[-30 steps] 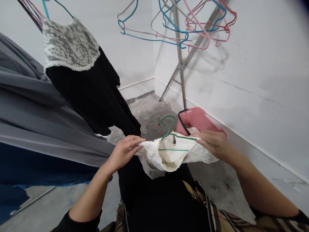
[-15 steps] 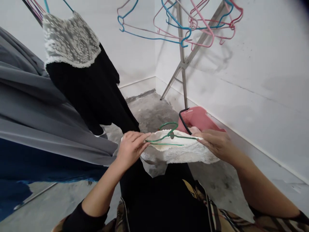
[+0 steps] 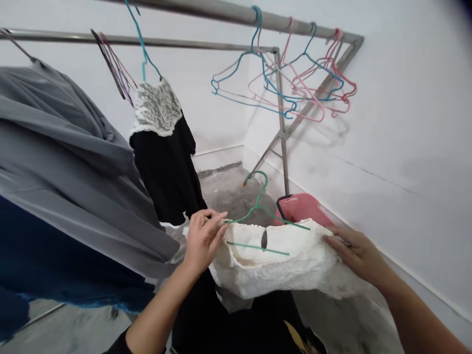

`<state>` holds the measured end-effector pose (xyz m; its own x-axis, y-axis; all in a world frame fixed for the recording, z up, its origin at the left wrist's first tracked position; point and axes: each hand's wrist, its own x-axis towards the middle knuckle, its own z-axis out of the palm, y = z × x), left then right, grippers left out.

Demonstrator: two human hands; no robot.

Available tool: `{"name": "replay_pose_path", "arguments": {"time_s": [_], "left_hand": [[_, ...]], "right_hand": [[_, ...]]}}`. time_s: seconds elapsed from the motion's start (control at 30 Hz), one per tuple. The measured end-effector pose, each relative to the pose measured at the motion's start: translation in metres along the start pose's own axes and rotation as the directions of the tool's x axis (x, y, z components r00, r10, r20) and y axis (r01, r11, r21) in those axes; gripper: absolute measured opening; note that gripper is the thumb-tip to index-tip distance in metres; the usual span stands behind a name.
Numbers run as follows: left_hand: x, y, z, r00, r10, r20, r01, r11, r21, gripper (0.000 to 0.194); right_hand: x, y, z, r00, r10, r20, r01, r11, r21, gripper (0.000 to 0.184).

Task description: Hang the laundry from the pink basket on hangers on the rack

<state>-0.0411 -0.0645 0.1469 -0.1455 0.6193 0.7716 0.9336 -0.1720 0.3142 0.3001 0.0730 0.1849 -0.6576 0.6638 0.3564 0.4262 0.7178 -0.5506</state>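
Note:
A white lacy garment (image 3: 273,275) stretches between my two hands, its neckline facing up. Inside the neckline sits a green clothes hanger (image 3: 257,200), hook upward, with part of its lower bar showing across the opening. My left hand (image 3: 202,236) is closed on the garment's left shoulder and the hanger's left end. On the other side, my right hand (image 3: 356,253) pinches the garment's right shoulder, just beyond the hanger's right arm. A dark oval tag (image 3: 264,240) shows at the inside back of the neck.
Several blue and pink hangers (image 3: 273,98) hang from a metal rail (image 3: 221,11). A black dress with lace top (image 3: 158,108) and a grey garment (image 3: 66,142) hang at left. A pink basket (image 3: 304,209) stands on the floor by the wall.
The view has tilted up, bringing the rails into sight. My right hand has moved outward and down along the garment, and the hanger's hook now stands more upright.

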Motion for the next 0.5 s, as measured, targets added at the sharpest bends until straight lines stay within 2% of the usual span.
{"name": "replay_pose_path", "arguments": {"time_s": [0.1,0.17,0.23,0.3,0.43,0.5], "left_hand": [[-0.002,0.003,-0.002,0.995,-0.060,-0.078,0.062,0.998,0.015,0.036],[-0.011,0.006,-0.002,0.995,-0.076,-0.062,0.075,0.997,-0.028,0.037],[-0.024,0.009,0.001,0.996,-0.087,-0.024,0.085,0.993,-0.077,0.034],[-0.038,0.013,0.006,0.996,-0.092,0.014,0.093,0.989,-0.117,0.032],[-0.055,0.019,0.013,0.993,-0.103,0.056,0.112,0.977,-0.182,0.029],[-0.058,0.020,0.011,0.992,-0.116,0.057,0.125,0.972,-0.200,0.027]], "right_hand": [[0.018,-0.015,-0.019,0.972,-0.022,-0.234,-0.012,0.989,-0.146,0.021],[0.035,-0.030,-0.033,0.909,-0.058,-0.414,-0.040,0.974,-0.224,0.016],[0.058,-0.048,-0.043,0.832,-0.102,-0.546,-0.061,0.960,-0.273,0.015],[0.088,-0.067,-0.048,0.771,-0.180,-0.611,-0.031,0.948,-0.318,0.019],[0.165,-0.100,-0.049,0.700,-0.357,-0.619,0.114,0.911,-0.396,0.033],[0.209,-0.112,-0.047,0.673,-0.398,-0.623,0.159,0.901,-0.405,0.039]]}}
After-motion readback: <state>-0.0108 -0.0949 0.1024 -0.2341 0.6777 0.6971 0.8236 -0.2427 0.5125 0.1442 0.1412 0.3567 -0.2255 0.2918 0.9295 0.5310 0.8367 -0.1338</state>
